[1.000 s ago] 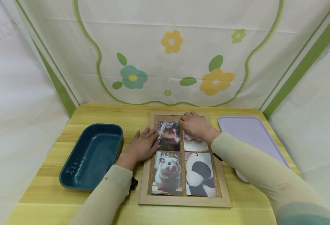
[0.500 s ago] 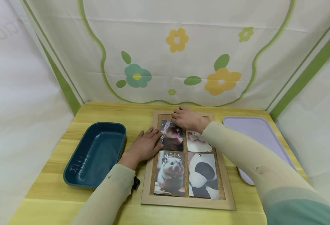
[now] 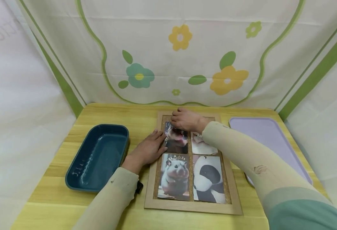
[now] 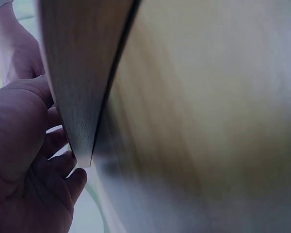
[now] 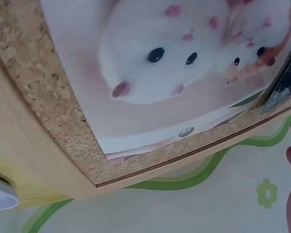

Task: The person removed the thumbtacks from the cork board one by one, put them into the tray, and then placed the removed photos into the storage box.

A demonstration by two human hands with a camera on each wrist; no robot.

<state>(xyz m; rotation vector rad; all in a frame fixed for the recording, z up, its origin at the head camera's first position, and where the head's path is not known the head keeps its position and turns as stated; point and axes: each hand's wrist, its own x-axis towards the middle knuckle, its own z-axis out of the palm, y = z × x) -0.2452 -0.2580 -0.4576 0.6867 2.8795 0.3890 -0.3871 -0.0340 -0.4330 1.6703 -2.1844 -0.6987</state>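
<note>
A cork board in a wooden frame (image 3: 234,195) lies on the table with several animal photos on it. My left hand (image 3: 149,148) rests with fingers spread on the frame's left side, fingertips at the edge of the dark upper-left photo (image 3: 175,145). In the left wrist view its fingers (image 4: 63,165) reach along the wooden edge. My right hand (image 3: 187,120) is bent over the top of that dark photo; what lies under its fingertips is hidden. The white hamster photo (image 5: 155,73) at upper right has a silver thumbtack (image 5: 186,132). Below lie a crowned hamster photo (image 3: 174,179) and a panda photo (image 3: 208,179).
A deep blue-green tray (image 3: 125,137) stands to the left of the board. To the right is a flat lilac tray (image 3: 260,137), partly behind my right forearm. A white cloth (image 3: 157,38) with printed flowers rises behind the table (image 3: 113,111).
My right hand has moved left from the top of the upper-right photo to the top of the upper-left one. The left hand stays on the frame. The head view has shifted slightly.
</note>
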